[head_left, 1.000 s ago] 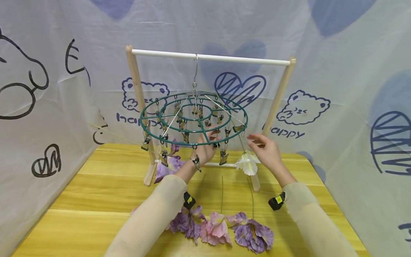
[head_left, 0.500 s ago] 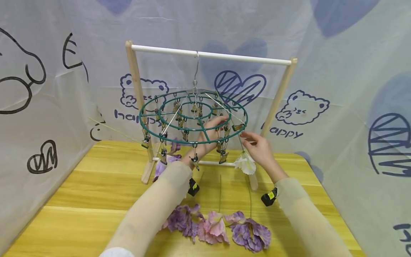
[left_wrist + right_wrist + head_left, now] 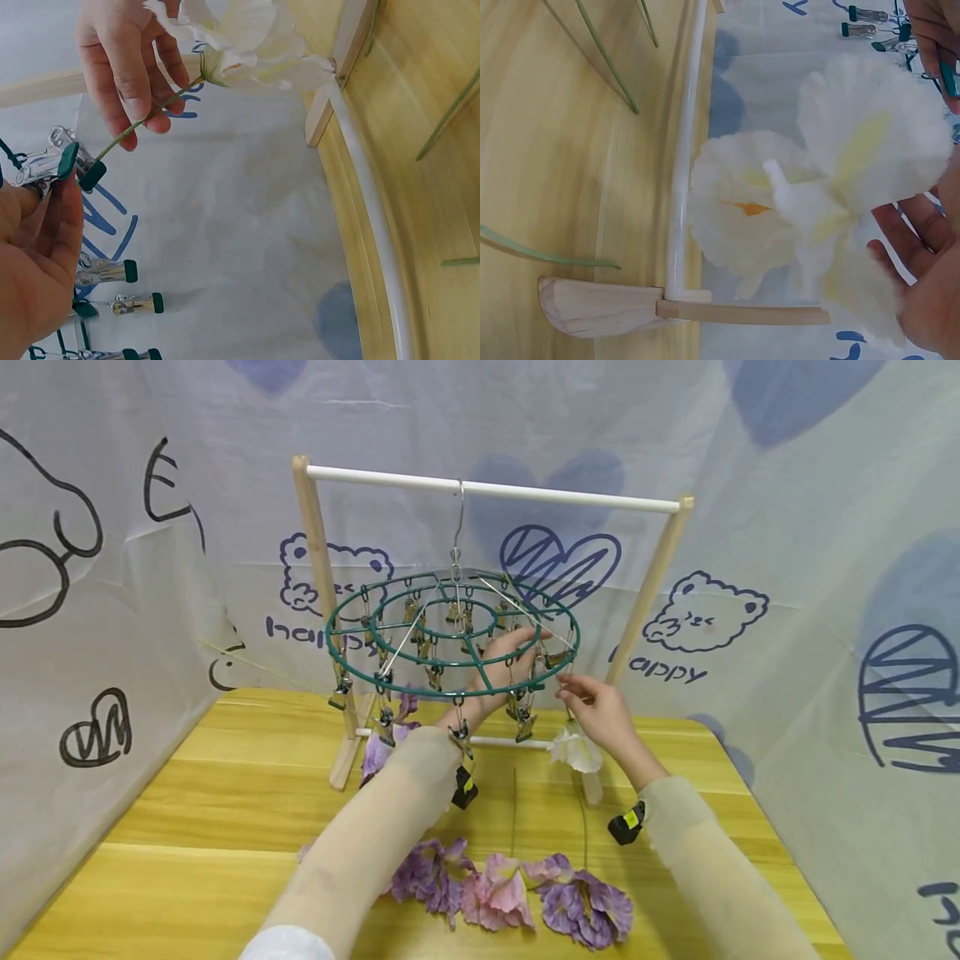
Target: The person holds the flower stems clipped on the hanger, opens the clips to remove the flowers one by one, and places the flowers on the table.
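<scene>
A round green hanger [image 3: 408, 689] with metal clips hangs by its hook from the stand. My left hand [image 3: 498, 668] reaches beneath the rings to their right side. In the left wrist view it pinches one metal clip [image 3: 46, 166] with green tips. My right hand [image 3: 603, 718] pinches the thin green stem [image 3: 120, 139] of a white artificial flower [image 3: 575, 750]. The stem's end is at the clip's tips; whether it lies between them I cannot tell. Blossom down, the flower hangs below the right hand and fills much of the right wrist view, where its petals hide part of that hand.
The wooden stand has a white top bar [image 3: 555, 497] and a low white bar [image 3: 367, 180]. A purple flower [image 3: 384, 750] hangs at the hanger's left. Pink [image 3: 498, 893] and purple flowers [image 3: 587, 908] lie along the table's [image 3: 187, 860] front, stems pointing back.
My left hand has moved right under the rings to the clip by the right rim. The right hand has shifted slightly left with the white flower, so both hands are closer together.
</scene>
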### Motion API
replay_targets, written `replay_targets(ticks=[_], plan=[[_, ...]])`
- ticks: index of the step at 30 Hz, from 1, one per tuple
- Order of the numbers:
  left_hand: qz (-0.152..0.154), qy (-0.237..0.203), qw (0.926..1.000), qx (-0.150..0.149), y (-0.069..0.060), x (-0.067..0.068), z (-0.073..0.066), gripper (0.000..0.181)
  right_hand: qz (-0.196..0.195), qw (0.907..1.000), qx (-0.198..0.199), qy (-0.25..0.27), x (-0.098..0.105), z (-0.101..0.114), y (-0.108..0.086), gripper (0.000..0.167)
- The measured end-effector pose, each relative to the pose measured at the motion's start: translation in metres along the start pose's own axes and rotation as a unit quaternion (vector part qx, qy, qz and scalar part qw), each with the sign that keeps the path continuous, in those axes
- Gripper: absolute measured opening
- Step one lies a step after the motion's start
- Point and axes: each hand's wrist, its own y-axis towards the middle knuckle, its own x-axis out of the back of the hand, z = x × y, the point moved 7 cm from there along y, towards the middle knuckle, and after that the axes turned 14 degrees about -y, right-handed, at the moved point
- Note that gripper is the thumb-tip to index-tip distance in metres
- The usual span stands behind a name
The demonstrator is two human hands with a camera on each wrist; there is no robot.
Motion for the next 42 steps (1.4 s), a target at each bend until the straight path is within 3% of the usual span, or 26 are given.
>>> replay_targets(ticks=[5,10,20,25,42], plan=[[0.005,-0.054,0.9976,0.043,0.002,-0.005,0.004,0.034,0.000,1.0000,-0.006,-0.004,0.002,-0.001,-0.002,0.031],[0.013,-0.078,0.9948,0.064,0.002,-0.007,0.004,0.035,-0.009,0.9997,0.003,-0.022,0.007,0.000,-0.002,0.032],[0.024,-0.084,0.9940,0.066,0.008,-0.008,0.009,0.033,-0.044,0.9931,0.065,-0.087,0.018,0.015,0.002,0.017],[0.020,-0.063,0.9945,0.082,0.010,-0.007,0.009,0.032,-0.052,0.9897,0.083,-0.104,0.021,0.020,0.003,0.018],[0.022,0.030,0.9958,0.083,0.014,-0.006,0.006,0.028,-0.044,0.9927,0.048,-0.102,0.019,0.016,0.003,0.021]])
